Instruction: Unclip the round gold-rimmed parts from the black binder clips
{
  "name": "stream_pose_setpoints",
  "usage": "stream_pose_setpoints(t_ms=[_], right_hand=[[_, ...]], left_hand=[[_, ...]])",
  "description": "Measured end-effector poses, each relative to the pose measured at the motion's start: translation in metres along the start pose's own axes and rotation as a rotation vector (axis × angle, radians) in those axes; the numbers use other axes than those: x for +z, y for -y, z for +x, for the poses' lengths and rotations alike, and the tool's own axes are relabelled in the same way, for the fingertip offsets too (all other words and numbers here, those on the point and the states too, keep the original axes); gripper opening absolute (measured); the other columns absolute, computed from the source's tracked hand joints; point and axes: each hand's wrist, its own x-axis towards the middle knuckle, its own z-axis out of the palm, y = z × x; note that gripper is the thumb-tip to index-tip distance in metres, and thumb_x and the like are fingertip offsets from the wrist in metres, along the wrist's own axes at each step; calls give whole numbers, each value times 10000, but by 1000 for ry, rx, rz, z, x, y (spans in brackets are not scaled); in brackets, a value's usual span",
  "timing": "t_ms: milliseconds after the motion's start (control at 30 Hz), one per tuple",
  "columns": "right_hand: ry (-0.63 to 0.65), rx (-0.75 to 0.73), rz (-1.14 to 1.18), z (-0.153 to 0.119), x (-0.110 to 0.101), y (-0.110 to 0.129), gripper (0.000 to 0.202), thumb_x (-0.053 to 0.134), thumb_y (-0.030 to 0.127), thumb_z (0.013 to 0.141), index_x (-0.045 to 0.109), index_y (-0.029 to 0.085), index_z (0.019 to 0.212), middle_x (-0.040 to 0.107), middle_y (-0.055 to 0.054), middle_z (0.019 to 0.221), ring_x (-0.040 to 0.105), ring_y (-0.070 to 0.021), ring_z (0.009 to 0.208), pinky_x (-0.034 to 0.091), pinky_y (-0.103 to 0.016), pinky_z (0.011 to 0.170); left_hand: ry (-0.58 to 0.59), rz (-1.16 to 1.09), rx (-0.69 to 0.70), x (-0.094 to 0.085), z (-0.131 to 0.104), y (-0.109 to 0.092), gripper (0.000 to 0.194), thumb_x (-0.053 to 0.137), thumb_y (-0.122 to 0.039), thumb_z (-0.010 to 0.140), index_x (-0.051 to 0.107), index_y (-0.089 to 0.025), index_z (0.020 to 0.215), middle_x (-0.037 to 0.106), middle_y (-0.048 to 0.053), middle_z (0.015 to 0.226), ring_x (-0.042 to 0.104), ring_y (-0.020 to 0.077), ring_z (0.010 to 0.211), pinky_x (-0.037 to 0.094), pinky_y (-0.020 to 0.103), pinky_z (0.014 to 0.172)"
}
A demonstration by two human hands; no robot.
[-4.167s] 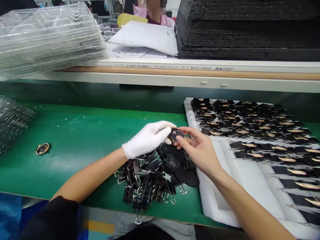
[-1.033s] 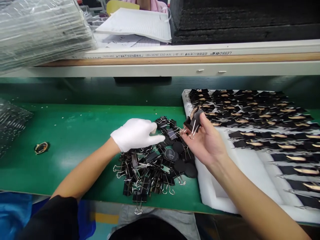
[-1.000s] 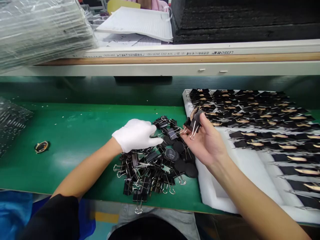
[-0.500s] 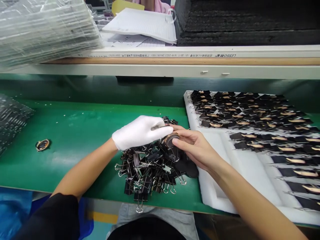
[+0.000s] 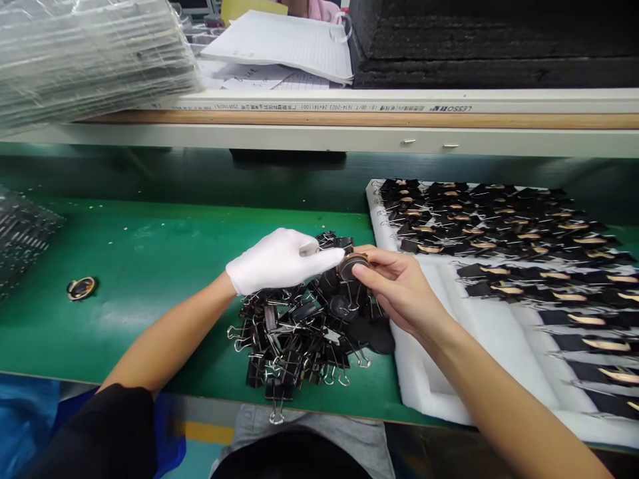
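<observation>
Disc (image 5: 348,267) hangs above the heaped clips (image 5: 304,311), pinched by our right hand (image 5: 407,287); whether our gloved left hand (image 5: 279,261) grips it too, we cannot tell. Many clipped pieces (image 5: 573,298) sit in our tray (image 5: 492,339); this one and a stray ring (image 5: 81,288) seem left to do.

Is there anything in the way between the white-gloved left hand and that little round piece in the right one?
Nothing visible. The left hand is close beside the round piece, which the bare right hand pinches; I cannot tell whether the left touches it. The pile of binder clips lies below, not between them.
</observation>
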Motion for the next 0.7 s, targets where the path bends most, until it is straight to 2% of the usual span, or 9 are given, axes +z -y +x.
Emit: stream_pose_setpoints(t_ms=[133, 233, 300, 367, 433, 500, 600, 700], right_hand=[[45, -38, -50, -1, -1, 1, 131, 879, 369, 809, 848, 261, 876, 707, -52, 984, 652, -183, 958, 551, -320, 889], [38, -39, -6, -2, -1, 4, 178, 883, 387, 801, 832, 261, 915, 729, -57, 1053, 667, -197, 1029, 560, -329, 920], [-6, 26, 74, -2, 0, 9, 224, 861, 439, 819, 790, 269, 948, 738, -51, 1150, 689, -200, 1015, 584, -336, 864], [-34, 122, 136, -2, -1, 14, 246, 818, 477, 858, 724, 278, 967, 737, -34, 1184, 714, -186, 909, 584, -316, 737], [-6, 185, 119, 0, -5, 20, 257, 792, 485, 886, 674, 270, 963, 744, -19, 1116, 712, -161, 787, 540, -278, 632], [54, 188, 16, 1, -10, 23, 280, 786, 497, 893, 674, 247, 955, 744, -18, 972, 699, -150, 719, 491, -257, 587], [122, 147, -167, 3, -18, 26, 313, 818, 500, 859, 721, 208, 913, 728, -28, 796, 690, -165, 687, 474, -271, 587], [136, 113, -284, 4, -24, 29, 264, 895, 408, 765, 755, 204, 857, 732, -24, 728, 683, -176, 671, 508, -293, 627]], left_hand=[[-11, -183, -14, 11, 4, 3, 589, 564, -679, 895, 441, -183, 603, 376, -31, 575, 301, 87, 561, 166, 276, 537], [-53, -285, 23, 15, 7, 6, 533, 590, -607, 874, 460, -177, 588, 382, -31, 576, 311, 82, 564, 197, 263, 539], [-108, -290, 70, 12, 7, 7, 510, 593, -579, 865, 479, -171, 581, 401, -25, 588, 322, 82, 577, 222, 257, 541], [-145, -270, 113, 7, 6, 8, 486, 592, -550, 857, 499, -166, 573, 413, -19, 586, 333, 84, 579, 235, 252, 538], [-163, -260, 147, 2, 5, 8, 462, 603, -504, 832, 468, -170, 542, 395, -24, 563, 331, 81, 568, 235, 245, 524], [-178, -252, 175, 1, 4, 8, 447, 627, -446, 800, 411, -178, 515, 369, -35, 540, 315, 73, 552, 229, 235, 508], [-195, -217, 229, 5, 3, 10, 451, 663, -388, 770, 368, -179, 501, 337, -52, 518, 280, 59, 535, 211, 221, 489], [-202, -156, 299, 10, 1, 12, 439, 681, -351, 758, 375, -172, 498, 297, -64, 508, 249, 54, 533, 188, 216, 481]])
